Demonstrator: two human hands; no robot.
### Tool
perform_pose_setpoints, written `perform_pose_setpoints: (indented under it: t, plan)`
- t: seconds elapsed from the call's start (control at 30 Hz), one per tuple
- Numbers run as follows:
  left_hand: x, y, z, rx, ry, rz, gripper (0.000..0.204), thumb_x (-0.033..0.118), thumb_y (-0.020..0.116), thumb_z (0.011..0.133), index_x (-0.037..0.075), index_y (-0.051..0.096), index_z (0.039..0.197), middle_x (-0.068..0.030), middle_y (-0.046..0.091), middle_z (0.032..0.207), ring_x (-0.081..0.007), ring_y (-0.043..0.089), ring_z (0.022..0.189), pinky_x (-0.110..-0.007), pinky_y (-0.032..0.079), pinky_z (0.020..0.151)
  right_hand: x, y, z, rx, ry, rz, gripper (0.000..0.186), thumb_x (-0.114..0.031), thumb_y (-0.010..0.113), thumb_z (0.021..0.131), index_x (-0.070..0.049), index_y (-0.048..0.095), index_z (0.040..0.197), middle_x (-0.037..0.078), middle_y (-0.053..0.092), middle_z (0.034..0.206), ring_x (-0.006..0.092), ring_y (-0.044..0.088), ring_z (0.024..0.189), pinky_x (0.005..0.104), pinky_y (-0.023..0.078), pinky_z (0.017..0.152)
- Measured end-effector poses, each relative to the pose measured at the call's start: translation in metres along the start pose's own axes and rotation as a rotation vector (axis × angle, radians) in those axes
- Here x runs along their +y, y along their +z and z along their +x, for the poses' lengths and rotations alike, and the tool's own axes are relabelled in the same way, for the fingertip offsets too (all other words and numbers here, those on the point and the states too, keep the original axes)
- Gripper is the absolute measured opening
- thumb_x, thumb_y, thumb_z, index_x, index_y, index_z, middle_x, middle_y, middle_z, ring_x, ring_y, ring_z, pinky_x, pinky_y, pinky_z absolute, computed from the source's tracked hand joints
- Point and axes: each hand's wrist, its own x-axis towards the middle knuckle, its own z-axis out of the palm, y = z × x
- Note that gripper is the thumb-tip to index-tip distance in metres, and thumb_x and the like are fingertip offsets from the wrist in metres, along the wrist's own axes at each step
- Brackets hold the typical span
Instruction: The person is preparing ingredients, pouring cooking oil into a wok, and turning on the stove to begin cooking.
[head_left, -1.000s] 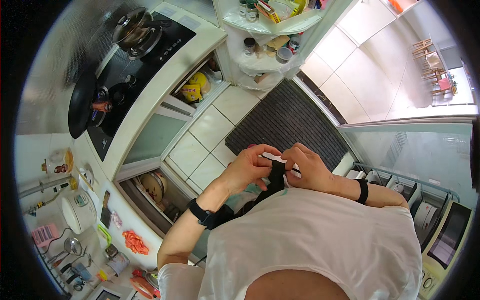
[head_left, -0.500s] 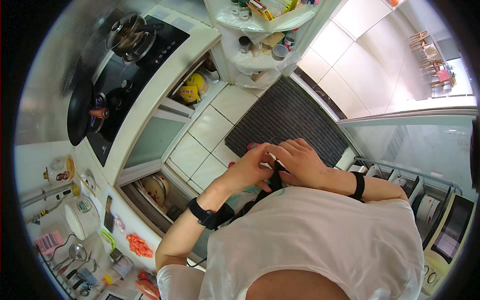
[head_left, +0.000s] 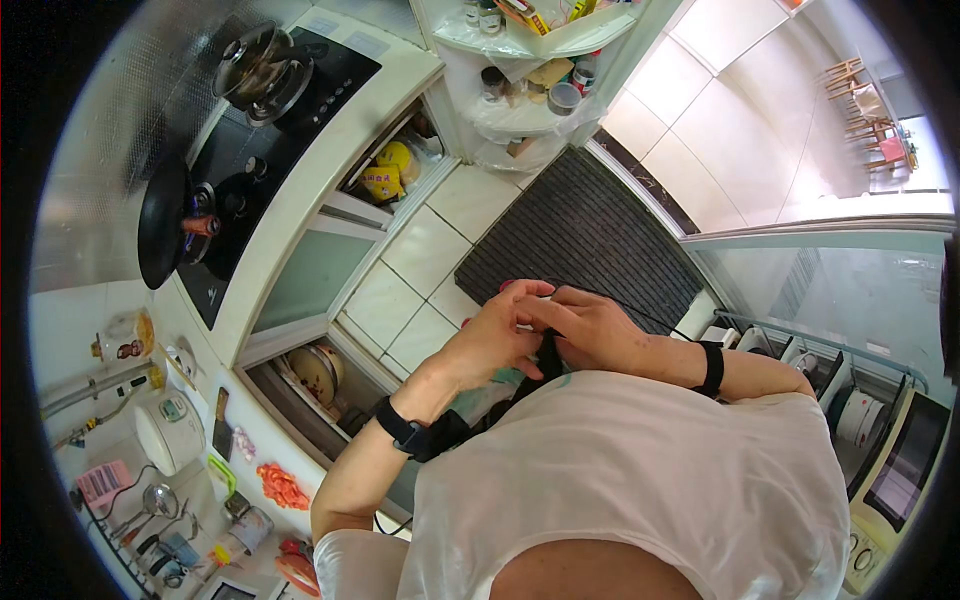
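My left hand [head_left: 485, 338] and my right hand [head_left: 602, 333] meet in front of my white shirt [head_left: 630, 470]. Between them hangs a black strap [head_left: 545, 358], which runs down along my front. Both hands are closed on it, fingers bent and fingertips overlapping, so the exact hold is partly hidden. A thin black cord [head_left: 655, 318] stretches from behind my right hand over the dark floor mat [head_left: 575, 235]. Each wrist wears a black band, the left one with a bulky black piece [head_left: 408, 435].
Along the left runs a counter with a black stove [head_left: 265, 150], a wok [head_left: 162, 222] and a lidded glass pot [head_left: 250, 65]. Nearer lie a knife [head_left: 221, 430] and chopped red food [head_left: 282, 486]. Drawers [head_left: 300, 395] stand open below. A microwave [head_left: 905, 470] is at right.
My fingers have shifted a little around the black strap, the left ones now reaching further over the right. The thin cord shows more plainly across the mat. The view has moved slightly.
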Motion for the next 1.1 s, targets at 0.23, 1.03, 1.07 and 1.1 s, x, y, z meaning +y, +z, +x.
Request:
perform_pose_setpoints:
  t: [0.23,1.03,1.07,1.1]
  plan:
    - [0.000,-0.001,-0.003,0.025,-0.014,0.016,0.055,-0.004,0.051,0.082,0.007,0.034,0.133,-0.0045,0.056,0.101,-0.0087,0.055,0.079,-0.025,0.056,0.055,0.006,0.007,0.003,0.073,-0.085,-0.088,0.044,0.001,0.059,0.068,-0.009,0.051,0.111,0.006,0.061,0.086,0.0261,0.059,0.088,0.0354,0.052,0.073]
    - [0.005,-0.005,-0.003,0.044,-0.002,0.145,0.018,0.000,0.056,0.085,0.000,0.061,0.102,-0.0025,0.058,0.094,-0.0100,0.059,0.076,-0.023,0.055,0.052,0.014,0.007,0.000,0.173,-0.214,-0.191,0.035,-0.006,0.062,0.065,-0.005,0.049,0.098,0.007,0.055,0.067,0.0257,0.057,0.062,0.0398,0.048,0.053]
    - [0.006,-0.003,-0.003,0.044,-0.002,0.144,0.018,0.000,0.056,0.085,0.000,0.061,0.102,-0.0025,0.058,0.094,-0.0100,0.059,0.076,-0.023,0.055,0.052,0.014,0.006,0.000,0.174,-0.229,-0.237,0.035,-0.006,0.062,0.064,-0.005,0.050,0.097,0.006,0.054,0.066,0.0253,0.057,0.059,0.0387,0.048,0.051]
    - [0.008,0.000,-0.004,0.061,0.084,0.195,0.016,0.001,0.057,0.085,0.000,0.062,0.100,-0.0016,0.058,0.092,-0.0101,0.059,0.076,-0.023,0.055,0.053,0.014,0.006,0.001,0.172,-0.230,-0.237,0.035,-0.006,0.062,0.064,-0.005,0.050,0.097,0.006,0.054,0.066,0.0253,0.057,0.059,0.0387,0.048,0.051]
